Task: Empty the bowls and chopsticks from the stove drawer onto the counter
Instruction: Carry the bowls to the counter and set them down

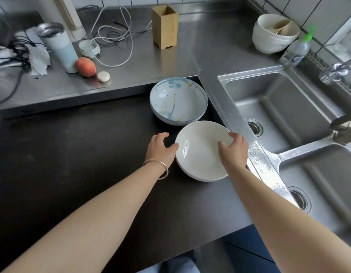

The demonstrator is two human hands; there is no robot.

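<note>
The left hand [160, 147] touched the near-left rim of the white bowl stack [200, 152] with its thumb, fingers loosely curled beside it, while the right hand [234, 149] gripped the right rim, thumb inside. The stack sat on the dark surface [72, 164], just in front of a blue-patterned bowl stack [178, 101]. Beyond lay the steel counter [131, 62] with a wooden holder [164, 26] and a peach [85, 66]; the sink [279, 107] lay to the right.

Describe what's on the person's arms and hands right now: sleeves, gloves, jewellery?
Both forearms are bare, with no sleeves or gloves in view. The left hand has a thin silver bangle round its wrist. The right hand and its wrist show no jewellery, and no rings are visible.
</note>
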